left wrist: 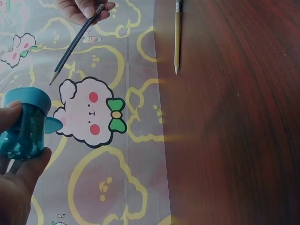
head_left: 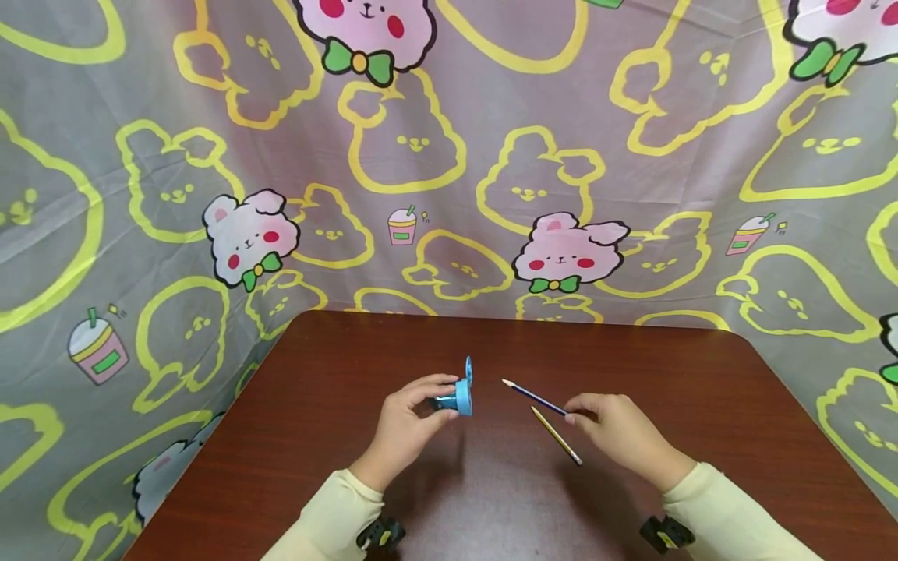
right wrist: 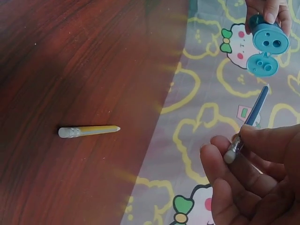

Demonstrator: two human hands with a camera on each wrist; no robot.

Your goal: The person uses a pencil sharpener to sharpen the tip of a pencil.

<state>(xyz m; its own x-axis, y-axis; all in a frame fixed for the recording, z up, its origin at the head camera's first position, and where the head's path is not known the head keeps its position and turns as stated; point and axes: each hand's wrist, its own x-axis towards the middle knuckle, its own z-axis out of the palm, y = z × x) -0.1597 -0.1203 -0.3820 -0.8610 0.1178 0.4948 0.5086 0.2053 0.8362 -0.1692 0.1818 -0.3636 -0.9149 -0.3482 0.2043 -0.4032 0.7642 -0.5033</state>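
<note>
My left hand (head_left: 405, 421) grips a blue pencil sharpener (head_left: 461, 397) above the table. Its body is see-through in the left wrist view, and its flip lid (right wrist: 262, 64) hangs open. The right wrist view shows several round holes in the sharpener's face, turned toward my right hand (head_left: 620, 432). That hand pinches a dark blue pencil (head_left: 535, 396) near its eraser end, with the tip aimed at the sharpener. A gap separates the tip from the holes. On the table between the hands lies a yellow pencil (head_left: 556, 436) with a white eraser, touched by neither hand.
The brown wooden table (head_left: 393, 351) reaches back to a grey cloth (head_left: 463, 210) printed with yellow outlines and rabbit faces. This cloth hangs behind the table and along its sides. Dark wrist devices sit below both sleeves (head_left: 337, 510).
</note>
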